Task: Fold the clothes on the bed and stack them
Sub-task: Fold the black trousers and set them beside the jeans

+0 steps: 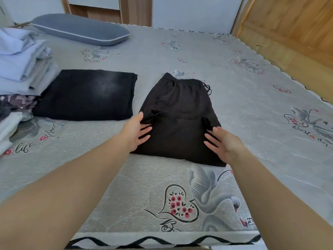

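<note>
**A:** Where do your fingers stand?

**B:** The fingers [144, 131] of your left hand [137, 131] lie straight and spread, their tips resting on the left edge of the black shorts [178, 112]. The fingers [210, 138] of your right hand [222, 143] are likewise straight and apart, touching the right edge. Neither hand grips anything; both press flat.

**A:** And the shorts themselves?

**B:** They lie folded on the bed [252, 98], waistband away from you, drawstring [208, 88] trailing off the far right corner. The near fold runs between your wrists.

**A:** How will they handle?

**B:** By the look of them, light, soft knit cloth with no stiffness: they will sag and unfold if lifted by one edge. The drawstring and the small ties near your fingers may dangle. The bed's cover looks smooth enough to let the bundle slide.

**A:** Where do you take hold?

**B:** Slip your fingers under both side edges near the lower fold, thumbs on top, so all layers are pinched together, and carry it level.

**A:** What lies beyond?

**B:** Just to the left, a folded black garment [84, 95] lies flat, a likely base for the stack. Further left sits a heap of pale clothes [23, 62], with patterned cloth [16, 101] beneath it. A grey pillow [81, 31] rests at the far side of the bed.
</note>
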